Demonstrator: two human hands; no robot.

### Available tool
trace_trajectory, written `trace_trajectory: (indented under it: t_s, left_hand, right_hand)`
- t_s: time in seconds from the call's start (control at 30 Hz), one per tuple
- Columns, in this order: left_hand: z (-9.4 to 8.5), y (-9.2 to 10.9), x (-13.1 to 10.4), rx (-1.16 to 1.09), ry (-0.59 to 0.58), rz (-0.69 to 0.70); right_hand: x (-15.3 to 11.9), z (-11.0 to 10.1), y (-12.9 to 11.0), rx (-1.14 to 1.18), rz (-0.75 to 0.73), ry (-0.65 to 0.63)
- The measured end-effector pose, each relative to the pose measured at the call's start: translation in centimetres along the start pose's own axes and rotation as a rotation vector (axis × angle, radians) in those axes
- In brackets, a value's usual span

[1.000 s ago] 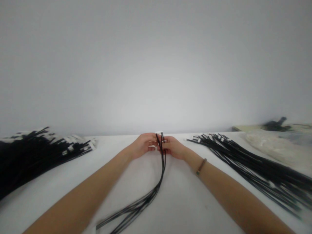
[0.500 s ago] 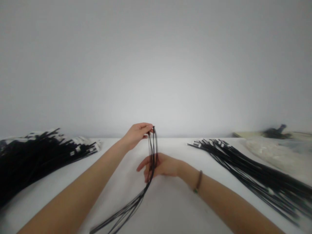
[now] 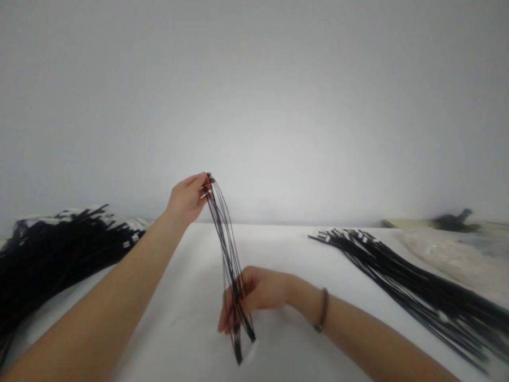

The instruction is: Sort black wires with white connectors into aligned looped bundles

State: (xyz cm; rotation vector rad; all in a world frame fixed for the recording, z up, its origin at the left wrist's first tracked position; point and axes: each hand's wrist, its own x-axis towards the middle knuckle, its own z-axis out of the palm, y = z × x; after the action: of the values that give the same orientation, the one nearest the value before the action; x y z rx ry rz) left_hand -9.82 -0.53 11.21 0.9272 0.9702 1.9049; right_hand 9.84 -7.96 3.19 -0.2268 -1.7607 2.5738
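Note:
A bundle of thin black cables [image 3: 227,241] hangs slanting down to the right from my left hand [image 3: 191,195], whose fingers are pinched on its upper end. Lower down, my right hand [image 3: 254,294] is around the same bundle, its fingers curled behind and beside the strands. The lower ends of the cables point down in two clusters just beneath my right hand, over the white table [image 3: 191,323]. How firmly my right fingers press on the strands is partly hidden by the cables.
At the left lies a large heap of black cables [image 3: 59,260] with white tags. Another spread of black cables [image 3: 397,270] lies at the right. Behind it are clear plastic bags [image 3: 449,249] and a dark object [image 3: 453,220] near the wall.
My left hand has moved up and to the left with the cable tops. My right hand is slightly lower and has closed around the strands. The lower cable ends have swung in from the lower left.

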Motion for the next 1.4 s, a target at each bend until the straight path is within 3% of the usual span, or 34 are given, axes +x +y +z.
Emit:
trace_trajectory:
  t_s: [0.17, 0.33, 0.57, 0.73, 1.1, 1.4]
  left_hand:
    - [-1.5, 1.7, 1.4, 0.102, 0.116, 0.125]
    - [-1.4, 2.3, 1.4, 0.207, 0.169, 0.163]
    - [-1.7, 3.3, 1.6, 0.318, 0.23, 0.2]
    - [-1.2, 3.4, 1.1, 0.416, 0.223, 0.23]
    - [-0.6, 3.2, 0.8, 0.41, 0.222, 0.241]
    - [-0.6, 3.8, 0.6, 0.396, 0.241, 0.285]
  right_hand:
    - [0.0, 0.2, 0.0, 0.081, 0.055, -0.081]
    - [-0.4, 0.6, -0.1, 0.046, 0.084, -0.029]
    - [-0.3, 0.6, -0.4, 0.071, 0.03, -0.056]
    - [-0.2, 0.6, -0.1, 0.054, 0.068, -0.099]
    - [-0.1, 0.5, -0.5, 0.013, 0.064, -0.193]
    - [-0.1, 0.4, -0.3, -0.003, 0.083, -0.155]
